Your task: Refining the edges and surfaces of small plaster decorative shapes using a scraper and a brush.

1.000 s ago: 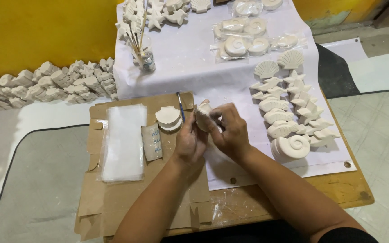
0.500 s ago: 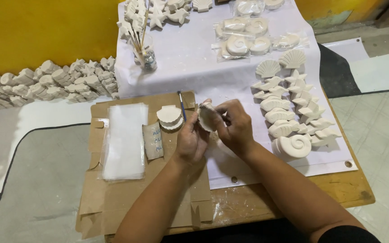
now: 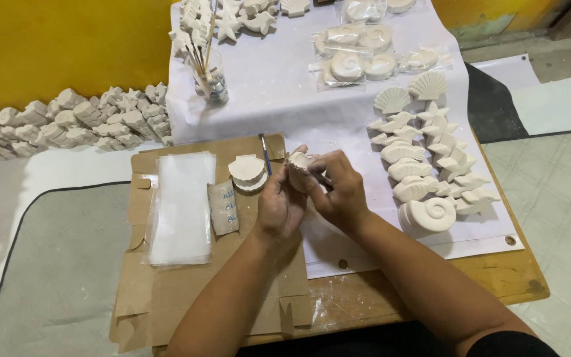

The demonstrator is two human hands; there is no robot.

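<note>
Left hand (image 3: 279, 201) and right hand (image 3: 338, 188), fingers curled closed around a small white plaster shell piece (image 3: 299, 160), held between them above the flattened cardboard sheet (image 3: 186, 291) on the desk (image 3: 497, 281). Just left: two stacked scallop casts (image 3: 247, 172), a thin brush (image 3: 265, 153), a pile of clear bags (image 3: 181, 205). Right: rows of finished casts (image 3: 424, 178) on white paper

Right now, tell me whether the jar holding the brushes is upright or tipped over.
Upright. The glass jar stands on its base on the white sheet, and the brushes stick up out of its mouth, fanning slightly.
</note>
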